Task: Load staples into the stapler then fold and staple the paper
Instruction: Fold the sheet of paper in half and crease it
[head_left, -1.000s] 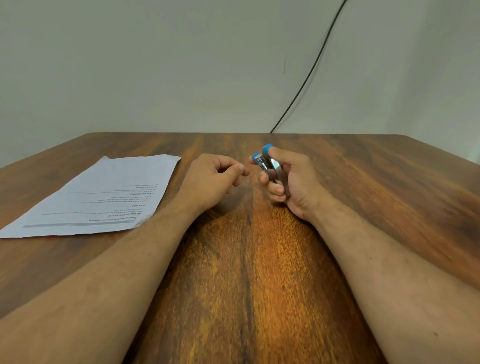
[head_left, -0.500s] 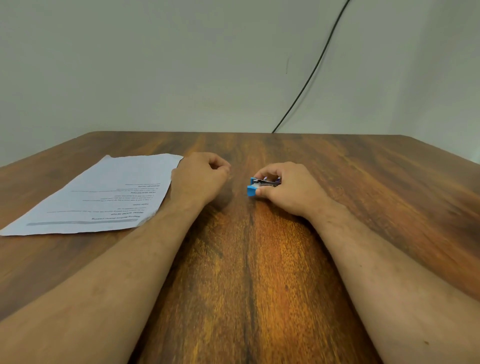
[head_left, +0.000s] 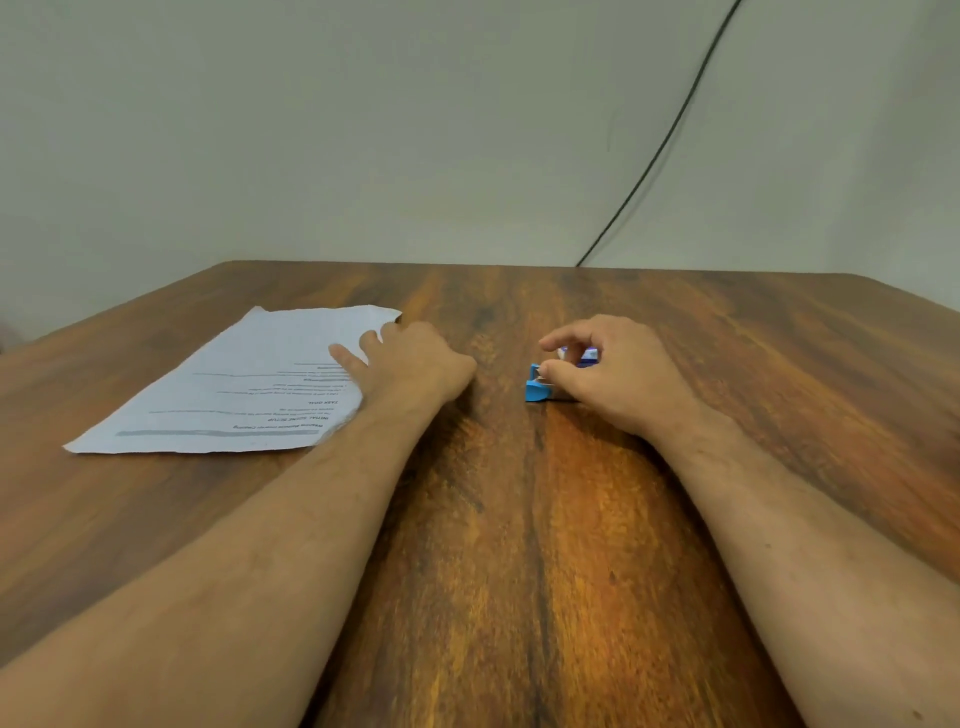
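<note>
At centre right of the frame the stapler (head_left: 537, 385) is steadied on the bench (head_left: 519, 519) by the right hand (head_left: 618, 379), pinched between thumb and fingertips, while spread left-hand (head_left: 415, 364) fingers are laid on the paper (head_left: 249, 384) at left, seemingly for folding.

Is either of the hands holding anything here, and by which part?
The right hand rests curled over the blue stapler on the table, thumb near its front end. The left hand holds nothing, fingers flat on the paper.

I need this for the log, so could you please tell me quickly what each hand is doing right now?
Left hand: open, fingers on the white printed paper sheet.
Right hand: pinching the small blue stapler.
</note>
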